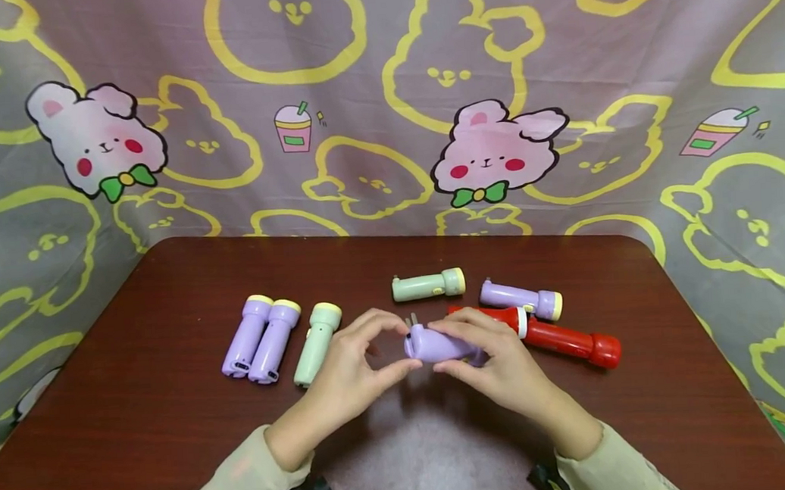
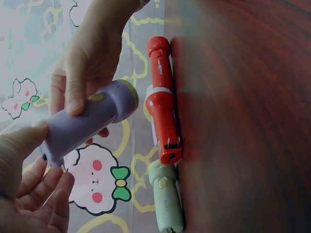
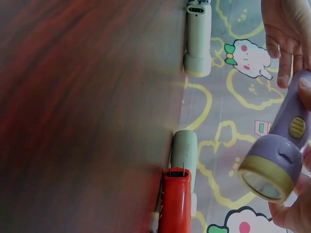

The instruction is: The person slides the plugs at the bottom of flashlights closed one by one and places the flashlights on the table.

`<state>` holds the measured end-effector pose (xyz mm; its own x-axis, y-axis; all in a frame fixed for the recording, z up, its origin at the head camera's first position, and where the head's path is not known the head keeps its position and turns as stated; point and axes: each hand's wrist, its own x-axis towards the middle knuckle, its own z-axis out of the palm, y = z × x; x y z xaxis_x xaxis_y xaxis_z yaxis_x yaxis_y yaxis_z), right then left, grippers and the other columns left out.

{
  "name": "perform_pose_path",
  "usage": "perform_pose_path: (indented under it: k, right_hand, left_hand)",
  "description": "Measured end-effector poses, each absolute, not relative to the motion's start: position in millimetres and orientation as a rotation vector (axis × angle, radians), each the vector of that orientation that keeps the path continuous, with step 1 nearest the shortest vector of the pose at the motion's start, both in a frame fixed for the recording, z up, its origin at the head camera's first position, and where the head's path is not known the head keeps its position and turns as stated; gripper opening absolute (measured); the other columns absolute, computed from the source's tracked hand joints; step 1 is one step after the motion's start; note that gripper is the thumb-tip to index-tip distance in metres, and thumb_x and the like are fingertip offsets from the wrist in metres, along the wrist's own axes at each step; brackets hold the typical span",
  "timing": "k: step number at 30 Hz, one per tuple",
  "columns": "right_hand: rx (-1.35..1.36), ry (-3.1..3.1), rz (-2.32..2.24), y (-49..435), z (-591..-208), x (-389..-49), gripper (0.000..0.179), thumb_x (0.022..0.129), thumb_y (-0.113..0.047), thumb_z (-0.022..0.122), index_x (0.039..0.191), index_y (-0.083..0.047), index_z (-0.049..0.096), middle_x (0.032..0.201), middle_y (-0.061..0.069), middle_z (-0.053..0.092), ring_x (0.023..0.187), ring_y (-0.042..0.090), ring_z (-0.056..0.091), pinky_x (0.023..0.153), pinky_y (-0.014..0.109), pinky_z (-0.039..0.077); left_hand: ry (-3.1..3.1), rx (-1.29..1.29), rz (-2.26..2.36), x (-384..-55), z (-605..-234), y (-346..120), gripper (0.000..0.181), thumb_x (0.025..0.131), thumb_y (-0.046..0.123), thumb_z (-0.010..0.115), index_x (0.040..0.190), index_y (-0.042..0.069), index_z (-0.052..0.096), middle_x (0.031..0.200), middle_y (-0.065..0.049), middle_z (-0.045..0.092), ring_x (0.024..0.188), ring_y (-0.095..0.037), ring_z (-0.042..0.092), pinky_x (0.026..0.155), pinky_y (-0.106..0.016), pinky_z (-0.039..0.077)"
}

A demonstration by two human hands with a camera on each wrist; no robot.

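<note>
Purple flashlight (image 1: 437,346) was up in both hands above brown table (image 1: 138,414), yellow-rimmed head toward right, metal prongs (image 1: 414,319) jutting from tail end. Right hand (image 1: 503,355) gripped body, thumb and fingers on opposite sides. Left hand (image 1: 349,362) pinched tail end between thumb and fingers. Beyond right hand lay red flashlight with white ring (image 1: 511,318), all-red flashlight (image 1: 566,341), second purple flashlight (image 1: 515,298), green flashlight (image 1: 419,287). Nearer left hand lay another green flashlight (image 1: 317,343), then two purple flashlights (image 1: 274,344), side by side. Cartoon-printed curtain (image 1: 355,96) hung behind.
</note>
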<state>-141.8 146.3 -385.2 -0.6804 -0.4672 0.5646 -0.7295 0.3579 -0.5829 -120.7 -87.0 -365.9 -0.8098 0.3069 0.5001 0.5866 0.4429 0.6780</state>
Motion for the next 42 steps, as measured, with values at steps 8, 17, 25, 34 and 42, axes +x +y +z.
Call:
perform_pose_path:
  k: [8,17,25,34,42]
  right_hand:
    - [0.982,-2.313,1.256,142.2,-382.4,-140.0,0.051,0.072,-0.011,0.088,0.120,-0.016,0.071,0.110,-0.001,0.069,0.095,0.011,0.063,0.077,0.022,0.051]
    - [0.950,-2.316,1.280,139.3,-380.2,-138.0,0.050,0.073,-0.012,0.087,0.120,-0.014,0.071,0.109,0.000,0.068,0.093,0.011,0.061,0.074,0.022,0.050]
    - [0.952,-2.319,1.288,138.2,-382.1,-138.2,0.050,0.074,-0.011,0.087,0.121,-0.015,0.071,0.108,-0.001,0.068,0.092,0.010,0.060,0.072,0.021,0.049]
    - [0.951,-2.320,1.288,138.6,-383.7,-137.7,0.050,0.074,-0.011,0.087,0.121,-0.014,0.071,0.108,0.000,0.068,0.092,0.010,0.061,0.073,0.020,0.048]
    - [0.973,-2.239,1.286,138.1,-385.8,-140.7,0.050,0.072,-0.004,0.086,0.119,-0.008,0.071,0.105,0.004,0.068,0.089,0.013,0.061,0.073,0.018,0.048]
  left_hand:
    - [-2.297,-0.715,-1.284,-118.4,-366.6,-83.9,0.036,0.077,0.018,0.086,0.109,0.013,0.071,0.106,0.000,0.071,0.090,-0.009,0.064,0.065,-0.023,0.054]
    - [-2.249,-0.713,-1.287,-119.6,-368.8,-84.0,0.036,0.077,0.016,0.085,0.111,0.010,0.074,0.105,-0.002,0.073,0.090,-0.010,0.067,0.065,-0.023,0.055]
    - [-2.246,-0.730,-1.300,-121.8,-369.5,-85.5,0.034,0.077,0.016,0.086,0.108,0.011,0.074,0.103,-0.002,0.073,0.089,-0.010,0.066,0.065,-0.027,0.056]
    - [-2.249,-0.775,-1.304,-123.3,-369.1,-86.6,0.030,0.078,0.016,0.085,0.106,0.011,0.074,0.104,-0.001,0.072,0.091,-0.011,0.067,0.068,-0.025,0.056]
    - [-2.209,-0.804,-1.348,-124.1,-369.2,-85.5,0.022,0.083,0.010,0.080,0.104,0.008,0.075,0.109,-0.005,0.072,0.092,-0.020,0.070,0.070,-0.023,0.056]
